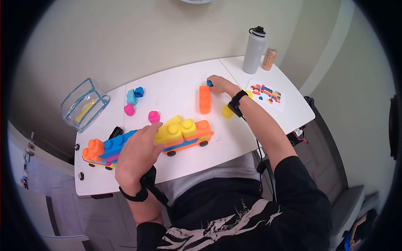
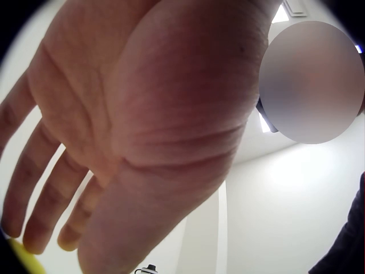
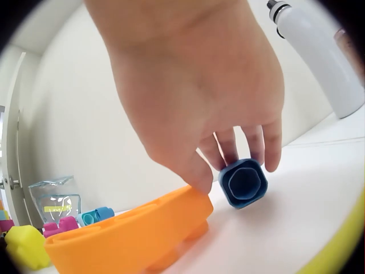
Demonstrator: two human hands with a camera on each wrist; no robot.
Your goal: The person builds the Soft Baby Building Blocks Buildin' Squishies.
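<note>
My right hand point(image 1: 222, 85) reaches to the far side of the table, its thumb and fingers around a small blue toy block point(image 3: 244, 184). The block's hollow underside faces the right wrist camera. Right beside it lies a long orange block point(image 1: 204, 100), studs down in that wrist view, near my thumb. My left hand point(image 1: 137, 152) hovers with loosely spread fingers over a toy block train and holds nothing. Yellow blocks point(image 1: 169, 133) and an orange block point(image 1: 203, 129) top the train's right car; blue and orange blocks point(image 1: 96, 147) stand on the left one, partly hidden by this hand.
Pink blocks point(image 1: 154, 116) and light and dark blue blocks point(image 1: 131, 97) lie at the back left, near a clear zip bag point(image 1: 86, 109). A yellow block point(image 1: 227, 111) sits by my right wrist. Farther right are a picture sheet point(image 1: 274, 99), a grey bottle point(image 1: 253, 52) and a can point(image 1: 269, 59).
</note>
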